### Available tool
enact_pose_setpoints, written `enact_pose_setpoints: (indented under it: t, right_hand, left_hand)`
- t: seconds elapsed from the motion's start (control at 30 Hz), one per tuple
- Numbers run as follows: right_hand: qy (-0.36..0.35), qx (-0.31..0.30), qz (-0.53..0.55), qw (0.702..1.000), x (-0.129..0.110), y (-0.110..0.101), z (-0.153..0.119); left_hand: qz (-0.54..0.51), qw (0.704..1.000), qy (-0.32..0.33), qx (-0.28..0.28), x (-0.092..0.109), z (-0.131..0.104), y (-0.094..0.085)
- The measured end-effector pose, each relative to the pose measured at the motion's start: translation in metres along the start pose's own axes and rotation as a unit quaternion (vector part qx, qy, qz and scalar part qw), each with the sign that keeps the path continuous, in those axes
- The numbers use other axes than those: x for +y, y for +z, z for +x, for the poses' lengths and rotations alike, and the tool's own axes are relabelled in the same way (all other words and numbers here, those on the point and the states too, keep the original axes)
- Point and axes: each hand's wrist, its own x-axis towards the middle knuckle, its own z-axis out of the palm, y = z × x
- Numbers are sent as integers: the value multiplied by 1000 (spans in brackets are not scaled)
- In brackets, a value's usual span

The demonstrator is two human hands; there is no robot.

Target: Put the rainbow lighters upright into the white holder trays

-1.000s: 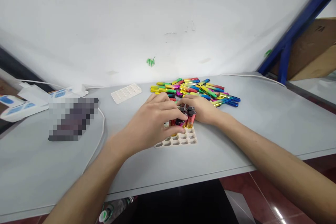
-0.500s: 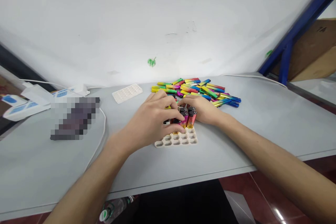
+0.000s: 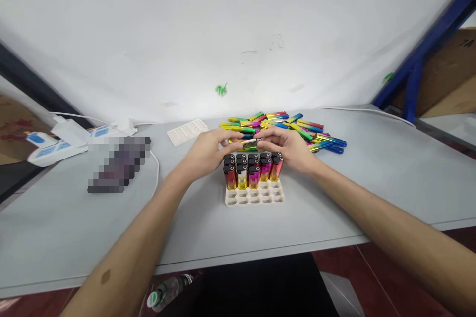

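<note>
— Grey flat surface (image 3: 201,228), white wall behind. Hands?
— My left hand (image 3: 211,151) and right hand (image 3: 292,148) both grip one slim metallic lighter (image 3: 250,143), above the cream moulded tray (image 3: 256,199)'s far end.

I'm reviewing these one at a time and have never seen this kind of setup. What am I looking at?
There is no robot: these are a person's bare hands, filmed by one camera worn on the head, looking forward and down. All the pictures share that view. Both the left hand and the right hand are at a small lighter-like item. Below them, a pale tray holds upright lighters, its nearest rows empty. Behind lies a loose pile of shiny coloured pieces. A second pale tray and a power strip are further left.
</note>
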Motion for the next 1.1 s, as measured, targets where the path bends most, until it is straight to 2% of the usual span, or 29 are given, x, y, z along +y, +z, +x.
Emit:
enact_pose_setpoints:
  t: [0.1,0.2,0.3,0.37,0.43,0.5,0.63,0.87,1.1]
  right_hand:
    - [8,-15,21,1000,-1,2,-1]
    - [6,-34,11,999,0,1,0]
    - [-58,-23,-110,992,5,-3,1]
    - [-122,-22,-230,965,9,-6,3]
    - [-153,-45,-317,935,14,-9,4]
    - [-152,-74,-374,912,18,-11,4]
    - [-145,-109,-447,876,21,-12,3]
    - [-116,-104,-443,883,16,-12,1]
    - [-109,-97,-441,886,15,-17,-1]
  left_hand:
    - [-16,999,0,-39,-2,1,1]
    - [-1,999,1,-48,-2,1,2]
    - [-12,998,-46,-30,-2,-1,3]
    - [-54,995,-85,-5,-2,-1,3]
    - [-108,987,-120,26,-1,-1,3]
    - [-152,976,-146,45,-1,0,2]
    - [-224,960,-166,42,-4,2,2]
    - [-377,899,-204,85,-9,5,15]
    - [-412,863,-263,124,-7,4,13]
